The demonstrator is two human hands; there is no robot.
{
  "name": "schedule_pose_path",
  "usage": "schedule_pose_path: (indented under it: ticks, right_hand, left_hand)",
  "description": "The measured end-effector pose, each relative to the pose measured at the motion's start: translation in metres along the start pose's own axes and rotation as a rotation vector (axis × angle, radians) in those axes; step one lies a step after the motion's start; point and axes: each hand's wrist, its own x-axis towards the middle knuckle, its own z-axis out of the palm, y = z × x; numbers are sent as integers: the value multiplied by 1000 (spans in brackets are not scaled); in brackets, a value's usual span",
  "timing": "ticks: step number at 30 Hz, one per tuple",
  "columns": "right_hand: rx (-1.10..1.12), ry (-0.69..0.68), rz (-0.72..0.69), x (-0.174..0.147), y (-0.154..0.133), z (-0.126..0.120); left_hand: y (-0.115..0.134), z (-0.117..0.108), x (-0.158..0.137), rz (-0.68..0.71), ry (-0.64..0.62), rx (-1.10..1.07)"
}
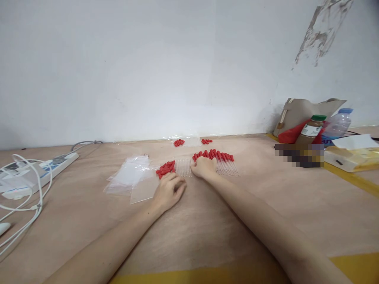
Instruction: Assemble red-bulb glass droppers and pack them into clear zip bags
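My left hand [168, 192] rests at the near edge of a pile of red rubber bulbs [166, 169], its fingers loosely bent and the thumb apart from them, with nothing visible in it. To the right of that pile, thin clear glass tubes [183, 167] lie side by side. My right hand [204, 167] is closed at the right end of these tubes; its fingertips are turned away, so what they hold is hidden. Beyond and beside it runs a row of droppers [226, 161], clear tubes with red bulbs on their far ends, partly covered by the hand.
Clear plastic bags [127, 175] lie left of the bulbs. Small groups of red bulbs [179, 142] lie near the wall. A power strip [44, 175] and white cables [38, 197] occupy the left; bottles [310, 130], a bag [314, 108] and a tissue pack [352, 157] stand right.
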Motion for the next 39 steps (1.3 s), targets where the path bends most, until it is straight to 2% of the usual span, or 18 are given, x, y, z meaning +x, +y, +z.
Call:
schedule_pose_path:
  ticks: [3, 6, 9, 13, 18, 21, 24, 27, 29, 32, 34, 36, 39]
  right_hand:
    - [7, -28, 64, 10, -3, 3]
    - [4, -33, 87, 14, -5, 5]
    - [-5, -39, 84, 15, -10, 6]
    - [-14, -49, 83, 15, -17, 3]
    - [-9, -83, 123, 18, -24, 2]
    - [3, -91, 129, 19, -25, -1]
    - [18, -63, 110, 13, -20, -12]
    - [50, -4, 24, -1, -1, -28]
    - [98, 63, -57, -15, 18, -37]
    - [201, 151, -195, -38, 49, -40]
    - [215, 201, -344, -52, 65, -36]
    - [176, 271, -486, -62, 74, -28]
    - [140, 348, -629, -74, 77, -18]
  left_hand:
    - [-12, -4, 6, -219, 175, 280]
    - [-21, -6, 11, -344, 151, 398]
    - [-23, -5, 13, -386, 85, 407]
    - [-21, -2, 13, -376, 51, 398]
    - [-15, -8, 13, -357, 173, 398]
    - [-3, -13, 9, -224, 194, 349]
    - [15, -16, 2, -54, 76, 277]
    - [29, -17, -3, 39, -68, 245]
    - [34, -16, -5, 56, -119, 230]
    - [35, -12, -6, 40, -109, 187]
    - [33, -8, -6, 45, -95, 128]
    - [30, -3, -7, 66, -90, 62]
    - [26, 2, -8, 88, -74, -6]
